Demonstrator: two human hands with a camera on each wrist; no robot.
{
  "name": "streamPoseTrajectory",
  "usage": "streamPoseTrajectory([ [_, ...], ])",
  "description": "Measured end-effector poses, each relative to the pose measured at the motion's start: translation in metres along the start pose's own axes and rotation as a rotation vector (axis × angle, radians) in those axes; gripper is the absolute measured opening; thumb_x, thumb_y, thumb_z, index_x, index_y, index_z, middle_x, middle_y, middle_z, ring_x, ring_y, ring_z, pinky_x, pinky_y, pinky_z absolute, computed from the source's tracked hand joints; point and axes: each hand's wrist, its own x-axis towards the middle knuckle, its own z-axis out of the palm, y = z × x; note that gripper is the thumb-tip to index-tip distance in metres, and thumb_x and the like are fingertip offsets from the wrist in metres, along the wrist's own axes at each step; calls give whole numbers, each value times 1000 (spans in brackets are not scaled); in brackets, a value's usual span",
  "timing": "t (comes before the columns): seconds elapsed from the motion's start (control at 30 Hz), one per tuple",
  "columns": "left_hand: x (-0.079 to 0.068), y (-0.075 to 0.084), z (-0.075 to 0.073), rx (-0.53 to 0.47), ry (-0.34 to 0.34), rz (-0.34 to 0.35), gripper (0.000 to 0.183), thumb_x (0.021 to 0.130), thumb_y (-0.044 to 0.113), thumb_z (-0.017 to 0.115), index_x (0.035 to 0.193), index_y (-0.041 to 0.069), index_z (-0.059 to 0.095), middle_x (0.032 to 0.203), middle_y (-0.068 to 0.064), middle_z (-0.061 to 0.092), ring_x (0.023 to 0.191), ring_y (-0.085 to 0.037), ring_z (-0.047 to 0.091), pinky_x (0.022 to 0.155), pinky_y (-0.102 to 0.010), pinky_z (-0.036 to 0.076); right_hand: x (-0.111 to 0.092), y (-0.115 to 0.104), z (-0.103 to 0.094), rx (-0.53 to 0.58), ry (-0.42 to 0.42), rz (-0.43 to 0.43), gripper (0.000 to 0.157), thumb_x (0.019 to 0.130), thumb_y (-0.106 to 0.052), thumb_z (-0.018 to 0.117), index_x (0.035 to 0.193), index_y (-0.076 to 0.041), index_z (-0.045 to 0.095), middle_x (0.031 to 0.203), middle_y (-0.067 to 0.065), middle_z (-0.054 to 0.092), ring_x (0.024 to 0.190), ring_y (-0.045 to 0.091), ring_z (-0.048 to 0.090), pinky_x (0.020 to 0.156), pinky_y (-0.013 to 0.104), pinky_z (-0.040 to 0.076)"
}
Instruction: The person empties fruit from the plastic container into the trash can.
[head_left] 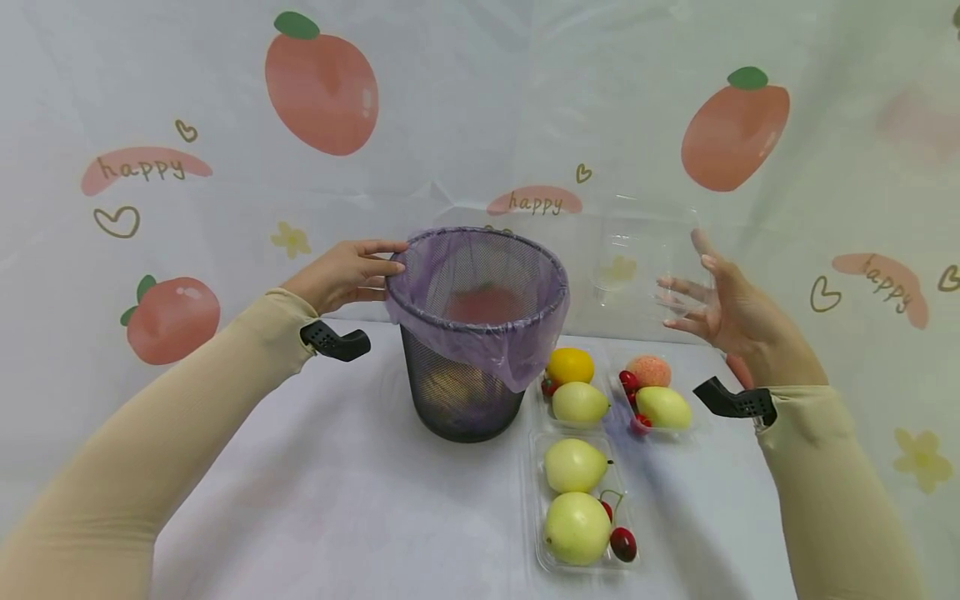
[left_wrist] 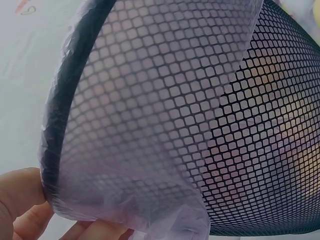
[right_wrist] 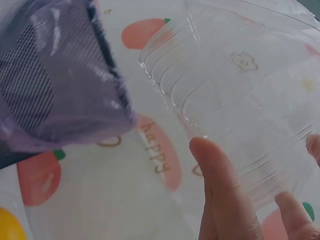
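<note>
A black mesh wastebasket (head_left: pixel 468 408) stands on the white table, lined with a thin purple plastic bag (head_left: pixel 517 354) folded over its rim. My left hand (head_left: pixel 341 275) grips the rim and bag at the left side. In the left wrist view, thumb and fingers of the left hand (left_wrist: pixel 30 205) lie on either side of the edge. To the right of the basket, my right hand (head_left: pixel 738 312) holds up a clear plastic container (head_left: pixel 648 242). The right wrist view shows the container (right_wrist: pixel 235 90) between thumb and fingers, with ribbed sides and see-through walls.
Clear trays of fruit stand right of the basket. The front tray (head_left: pixel 542 533) holds pears (head_left: pixel 576 527) and cherries (head_left: pixel 622 544). Behind it, one has an orange fruit (head_left: pixel 572 367) and a pear; another has a peach (head_left: pixel 649 372), a pear and cherries. A printed cloth (head_left: pixel 450 100) hangs behind.
</note>
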Motion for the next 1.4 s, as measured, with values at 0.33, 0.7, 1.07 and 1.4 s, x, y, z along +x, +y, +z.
streamPoseTrajectory([
  [0.33,0,0,0,2,12,-15,56,100,14,55,152,15,34,154,-11,33,129,-29,45,84,-22,52,-32,30,-30,118,-93,13,64,104,-33,37,149,-55,-2,125,-2,61,113,17,63,81,36,57],
  [0.7,2,-1,0,-9,8,-12,56,100,13,55,152,15,34,155,-10,31,130,-29,45,82,-21,52,-73,71,-60,85,-92,108,58,106,-28,27,148,-57,0,143,-18,42,114,18,63,85,37,56],
  [1.07,0,-1,-1,-2,1,6,56,99,14,56,152,14,35,150,-10,36,106,-14,57,82,-21,53,-110,106,-71,247,-296,225,57,108,-19,12,141,-63,26,136,1,57,123,28,57,99,49,46],
  [1.4,-1,0,0,9,-1,3,56,100,13,54,152,14,33,153,-11,33,118,-22,52,83,-21,53,-148,139,-82,318,-340,390,67,107,-12,5,136,-61,40,138,0,57,129,26,52,103,48,43],
])
